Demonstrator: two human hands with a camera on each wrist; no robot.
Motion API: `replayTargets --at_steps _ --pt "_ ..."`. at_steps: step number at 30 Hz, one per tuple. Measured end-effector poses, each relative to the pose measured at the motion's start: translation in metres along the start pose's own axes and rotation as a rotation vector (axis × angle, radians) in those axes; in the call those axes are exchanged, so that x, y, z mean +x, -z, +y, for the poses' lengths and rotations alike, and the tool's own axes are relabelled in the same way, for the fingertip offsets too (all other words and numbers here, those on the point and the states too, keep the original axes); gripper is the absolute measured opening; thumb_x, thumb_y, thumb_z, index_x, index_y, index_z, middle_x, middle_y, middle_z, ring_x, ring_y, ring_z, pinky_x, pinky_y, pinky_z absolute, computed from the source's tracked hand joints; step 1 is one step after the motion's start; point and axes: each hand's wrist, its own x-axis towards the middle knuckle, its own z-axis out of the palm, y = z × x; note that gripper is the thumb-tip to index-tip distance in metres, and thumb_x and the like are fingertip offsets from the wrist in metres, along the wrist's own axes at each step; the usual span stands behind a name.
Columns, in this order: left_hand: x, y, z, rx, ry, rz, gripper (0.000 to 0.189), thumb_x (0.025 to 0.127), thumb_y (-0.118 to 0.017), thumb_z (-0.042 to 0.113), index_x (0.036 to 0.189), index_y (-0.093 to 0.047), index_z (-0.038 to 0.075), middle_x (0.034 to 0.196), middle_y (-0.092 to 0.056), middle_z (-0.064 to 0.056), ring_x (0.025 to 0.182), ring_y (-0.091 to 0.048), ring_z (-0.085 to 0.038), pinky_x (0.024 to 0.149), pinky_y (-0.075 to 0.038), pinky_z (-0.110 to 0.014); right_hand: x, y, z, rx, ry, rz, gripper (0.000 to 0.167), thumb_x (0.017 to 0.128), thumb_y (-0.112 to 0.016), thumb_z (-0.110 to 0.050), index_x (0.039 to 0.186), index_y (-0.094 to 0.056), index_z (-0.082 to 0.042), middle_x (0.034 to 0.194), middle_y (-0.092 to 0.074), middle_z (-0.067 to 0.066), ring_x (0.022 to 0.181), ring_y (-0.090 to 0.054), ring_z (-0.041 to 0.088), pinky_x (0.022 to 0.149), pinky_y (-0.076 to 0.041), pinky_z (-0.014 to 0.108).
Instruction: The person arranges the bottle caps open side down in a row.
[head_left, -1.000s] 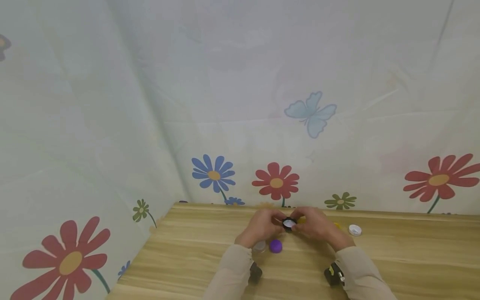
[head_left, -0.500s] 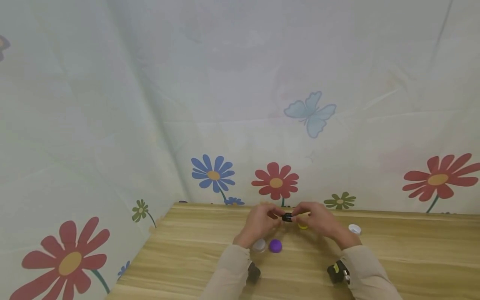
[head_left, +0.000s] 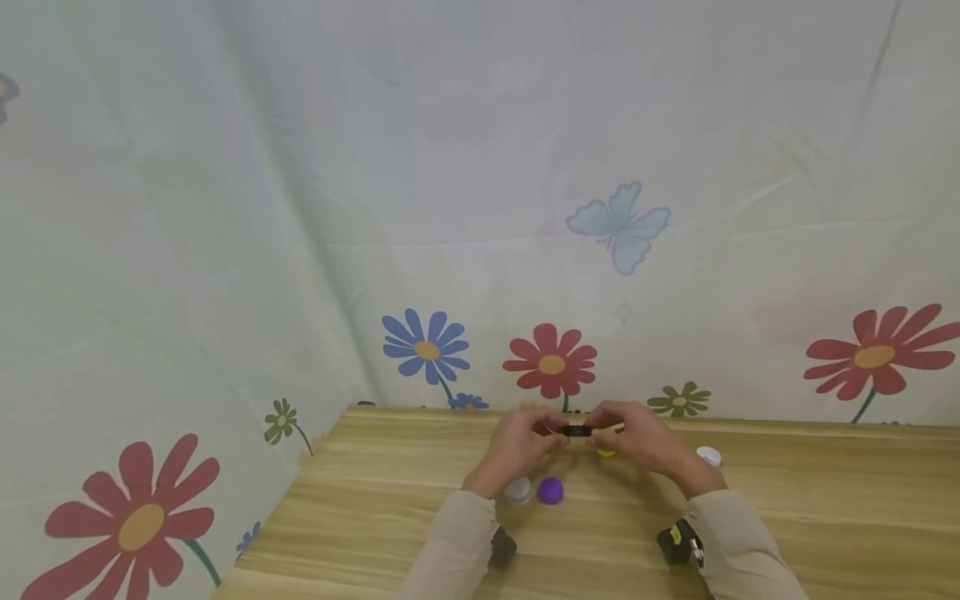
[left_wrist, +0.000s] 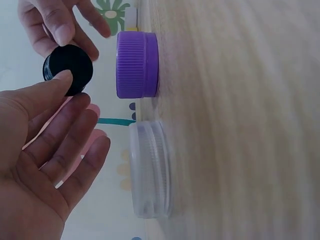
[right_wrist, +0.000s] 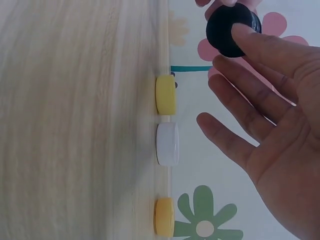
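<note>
Held up between both hands is a black bottle cap [head_left: 577, 431], tilted so its rim faces the head view. My left hand [head_left: 517, 446] pinches one side of it with thumb and fingers; in the left wrist view the thumb lies on the cap's flat black face [left_wrist: 75, 59]. From the other side my right hand [head_left: 637, 437] pinches it too, its remaining fingers spread apart in the right wrist view. Below the hands a purple cap [head_left: 551, 491] and a clear cap [head_left: 518, 490] lie on the table. A yellow cap [head_left: 606, 452] is partly hidden by the right hand.
A white cap [head_left: 708, 457] lies right of the right forearm. In the right wrist view, an orange-yellow cap [right_wrist: 164, 217] stands in line with the white and yellow ones. Behind the wooden table [head_left: 390, 483] hangs a flower-printed cloth [head_left: 480, 275].
The black cap has turned from showing its white inside to edge-on, and rose slightly. Both hands shifted a little away from the body with it. The loose caps stay in place.
</note>
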Motion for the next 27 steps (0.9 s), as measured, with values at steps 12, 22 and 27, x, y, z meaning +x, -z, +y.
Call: replayTargets --at_steps 12,22,27 --pt "-0.0030 0.0017 0.0009 0.022 -0.060 0.006 0.013 0.095 -0.082 0.014 0.107 -0.081 0.008 0.102 -0.075 0.001 0.092 -0.070 -0.013 0.081 -0.056 -0.025 0.0010 -0.0006 -0.0014 0.002 -0.008 0.012 0.009 0.097 -0.076 -0.006 0.106 -0.075 -0.005 0.099 -0.075 0.004 0.100 -0.069 0.028 0.083 -0.058 0.041" --pt "-0.0038 0.0006 -0.0002 0.019 -0.073 0.011 0.017 0.096 -0.080 0.011 0.113 -0.078 0.007 0.098 -0.079 -0.001 0.088 -0.071 -0.012 0.081 -0.057 -0.025 0.0025 -0.0013 -0.0006 0.010 -0.028 0.008 0.008 0.099 -0.075 -0.010 0.105 -0.075 -0.005 0.095 -0.074 0.000 0.097 -0.067 0.024 0.082 -0.056 0.040" --pt "-0.0032 0.0007 -0.0002 -0.007 -0.065 0.010 0.025 0.094 -0.082 0.008 0.119 -0.077 0.010 0.096 -0.078 -0.001 0.087 -0.072 -0.011 0.080 -0.058 -0.024 0.0030 -0.0011 -0.0008 0.020 -0.029 0.015 0.010 0.100 -0.073 -0.009 0.108 -0.075 -0.004 0.096 -0.074 0.001 0.100 -0.070 0.028 0.086 -0.058 0.043"
